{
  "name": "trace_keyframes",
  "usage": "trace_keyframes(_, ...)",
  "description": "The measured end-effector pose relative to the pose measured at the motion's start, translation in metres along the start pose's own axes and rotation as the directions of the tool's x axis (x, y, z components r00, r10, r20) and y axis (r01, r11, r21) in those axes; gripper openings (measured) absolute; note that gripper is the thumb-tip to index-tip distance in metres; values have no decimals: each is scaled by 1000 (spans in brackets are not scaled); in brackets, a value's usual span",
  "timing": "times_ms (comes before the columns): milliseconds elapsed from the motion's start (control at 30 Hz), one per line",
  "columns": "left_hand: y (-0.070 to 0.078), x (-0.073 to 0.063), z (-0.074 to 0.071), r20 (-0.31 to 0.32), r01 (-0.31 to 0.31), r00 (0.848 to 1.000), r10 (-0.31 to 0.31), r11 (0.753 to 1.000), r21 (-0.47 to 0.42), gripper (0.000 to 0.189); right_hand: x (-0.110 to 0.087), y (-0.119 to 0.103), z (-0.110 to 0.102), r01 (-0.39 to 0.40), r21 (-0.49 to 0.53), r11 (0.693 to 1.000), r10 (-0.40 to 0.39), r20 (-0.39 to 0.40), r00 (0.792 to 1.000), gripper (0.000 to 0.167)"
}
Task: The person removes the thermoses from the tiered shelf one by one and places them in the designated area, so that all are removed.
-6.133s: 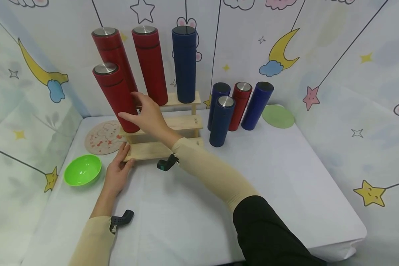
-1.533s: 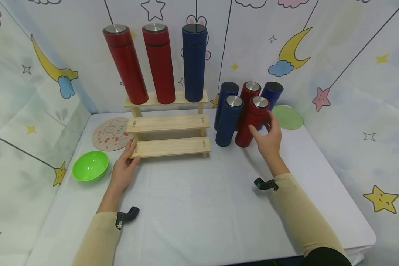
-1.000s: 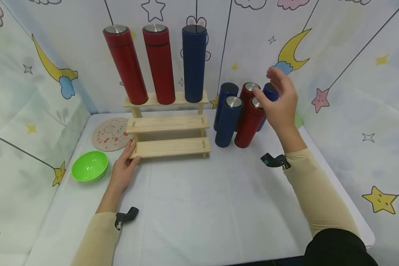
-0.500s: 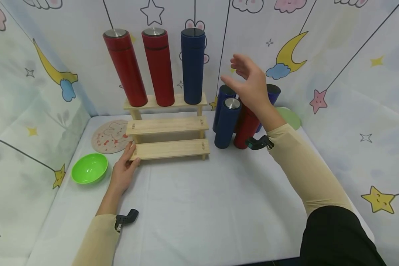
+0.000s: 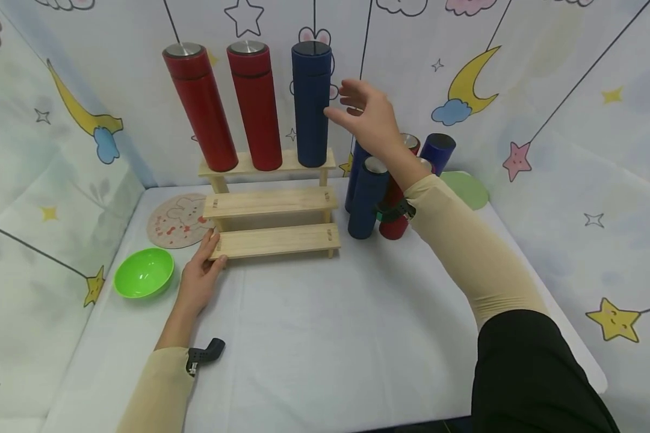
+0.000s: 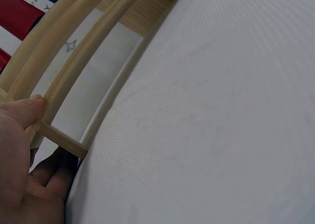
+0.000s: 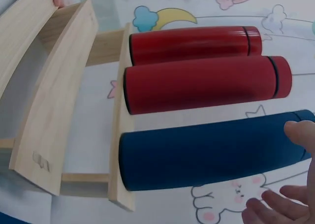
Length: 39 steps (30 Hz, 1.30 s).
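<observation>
My left hand [image 5: 197, 279] grips the left end of the lowest step of a three-tier wooden rack [image 5: 276, 240]. In the left wrist view its thumb [image 6: 29, 111] lies at the step's edge, with fingers underneath. On the top step stand two red thermos bottles [image 5: 200, 111] and, rightmost, a dark blue thermos bottle [image 5: 311, 108]. My right hand [image 5: 374, 123] is just right of the blue one's upper part, fingers spread and curved. In the right wrist view its thumb [image 7: 300, 133] overlaps this blue bottle [image 7: 206, 155] near the lid seam. Both lower steps hold nothing.
Right of the rack, several blue and red thermos bottles [image 5: 365, 201] stand grouped, partly hidden by my right forearm. Behind them lies a green round mat [image 5: 468, 189]. At left are a green bowl [image 5: 143, 273] and a round patterned mat [image 5: 179, 222].
The red bottle from the rack's middle step now stands in the right-hand group. My right hand released it, rose, and moved left to the blue bottle. My left hand stayed on the rack.
</observation>
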State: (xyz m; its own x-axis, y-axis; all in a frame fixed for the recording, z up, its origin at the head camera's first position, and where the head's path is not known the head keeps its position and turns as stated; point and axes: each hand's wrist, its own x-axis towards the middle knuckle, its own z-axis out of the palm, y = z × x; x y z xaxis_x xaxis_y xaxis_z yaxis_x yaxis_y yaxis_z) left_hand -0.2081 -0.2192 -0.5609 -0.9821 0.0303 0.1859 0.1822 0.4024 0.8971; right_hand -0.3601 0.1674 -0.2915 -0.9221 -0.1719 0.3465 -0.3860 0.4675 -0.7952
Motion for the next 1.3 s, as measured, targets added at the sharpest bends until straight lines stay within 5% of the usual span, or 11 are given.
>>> trace_keyframes(500, 4, 0, 0, -2, 11, 1000, -11, 1000, 21, 63, 24, -1, 31, -93, -22, 995, 94, 49, 994, 82)
trace_keyframes(1033, 3, 0, -2, -6, 14, 1000, -13, 999, 38, 64, 19, 1, 42, -8, -50, 999, 6, -39, 999, 72)
trace_keyframes(1300, 2, 0, -1, -1, 18, 1000, -18, 999, 29, 63, -2, -5, 37, 31, -17, 999, -32, -60, 998, 69)
